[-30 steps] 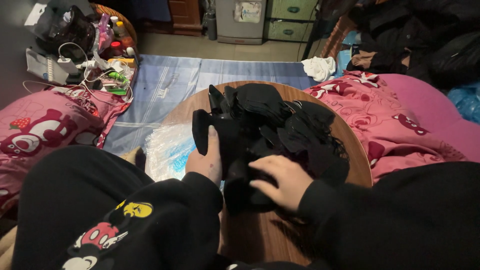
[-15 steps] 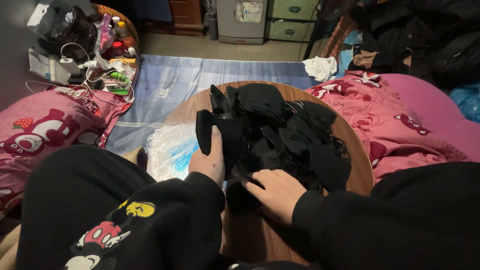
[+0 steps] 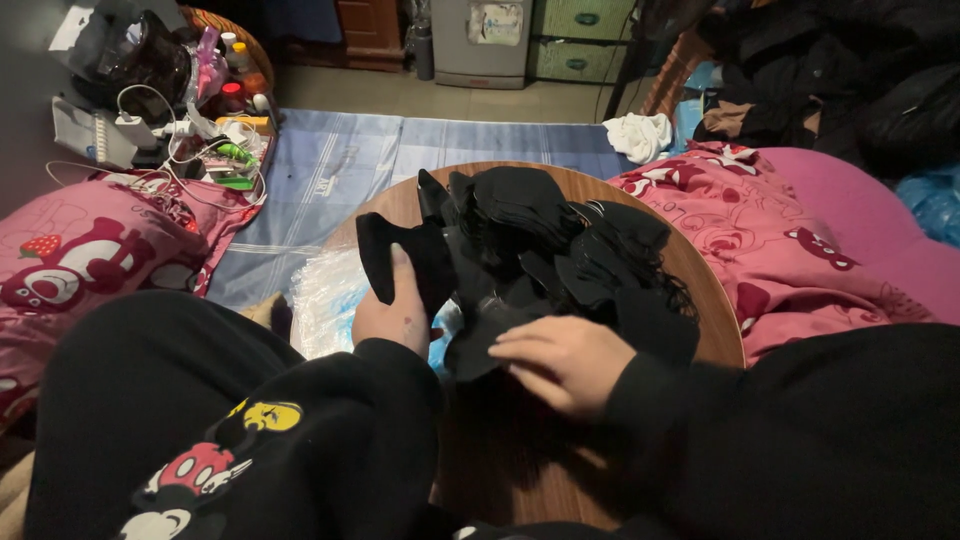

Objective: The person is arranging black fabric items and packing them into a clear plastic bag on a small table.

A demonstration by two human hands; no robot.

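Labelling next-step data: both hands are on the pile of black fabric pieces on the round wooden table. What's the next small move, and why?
Probably lift the left hand to draw its black fabric piece clear of the pile of black fabric pieces. That hand grips a piece at the pile's left edge, while the right hand lies flat on another piece, pinning the rest on the round wooden table.

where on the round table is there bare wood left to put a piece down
Bare wood shows on the round wooden table near the body, below the right hand, and in a thin arc along the far rim behind the black fabric pile. The middle is crowded by the pile. The left hand holds a black piece at the left edge, beside a clear plastic bag.
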